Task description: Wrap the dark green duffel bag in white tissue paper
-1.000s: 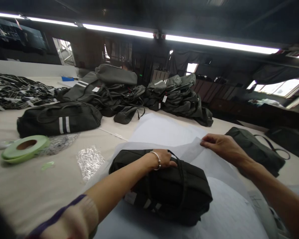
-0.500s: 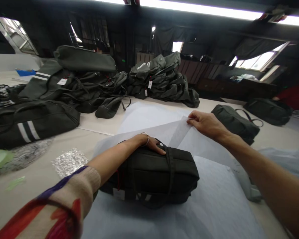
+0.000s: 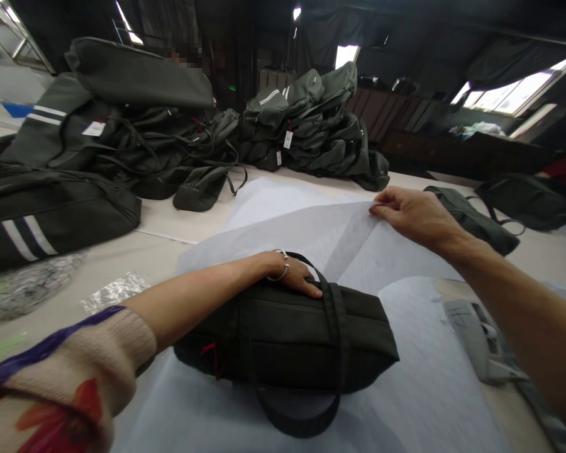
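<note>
A dark green duffel bag (image 3: 287, 340) lies on sheets of thin white tissue paper (image 3: 405, 390) in front of me. My left hand (image 3: 295, 277), with a bracelet on the wrist, rests on the bag's far top edge beside its carry strap (image 3: 332, 308), fingers pressed down on the fabric. My right hand (image 3: 412, 214) pinches the far edge of the upper tissue sheet (image 3: 311, 233) and holds it lifted above the table behind the bag.
Piles of similar dark bags (image 3: 311, 126) lie at the back of the table (image 3: 122, 264), and one striped bag (image 3: 51, 214) sits at the left. Crinkled plastic (image 3: 110, 292) lies near my left arm. More bags (image 3: 471, 217) lie at the right, and a grey device (image 3: 476, 340) is by my right forearm.
My right hand has lifted the tissue sheet's edge higher and farther back. The bag now shows more of its side and its strap loop. My view has tilted down.
</note>
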The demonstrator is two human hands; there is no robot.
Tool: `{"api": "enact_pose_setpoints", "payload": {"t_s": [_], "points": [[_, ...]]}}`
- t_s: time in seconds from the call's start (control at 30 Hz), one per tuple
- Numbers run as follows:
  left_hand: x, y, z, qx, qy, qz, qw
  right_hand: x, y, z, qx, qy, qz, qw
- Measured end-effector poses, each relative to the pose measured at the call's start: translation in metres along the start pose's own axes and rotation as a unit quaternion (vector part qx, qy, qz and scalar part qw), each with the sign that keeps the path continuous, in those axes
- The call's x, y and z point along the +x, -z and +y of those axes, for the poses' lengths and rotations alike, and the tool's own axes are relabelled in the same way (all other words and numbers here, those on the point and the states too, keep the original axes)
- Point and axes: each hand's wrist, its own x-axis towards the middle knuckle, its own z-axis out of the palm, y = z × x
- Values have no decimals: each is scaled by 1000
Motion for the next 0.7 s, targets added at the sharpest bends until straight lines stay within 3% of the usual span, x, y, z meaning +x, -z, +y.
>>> {"api": "enact_pose_setpoints", "payload": {"t_s": [0.5,0.63,0.7], "points": [[-7,-16,24,80,-121,24,989,4,-4,10,-15,1,9,1000],[-10,-16,24,113,-124,58,984,12,-7,21,-48,8,20,999],[-12,-10,24,80,-136,83,984,20,-8,26,-73,9,21,997]]}}
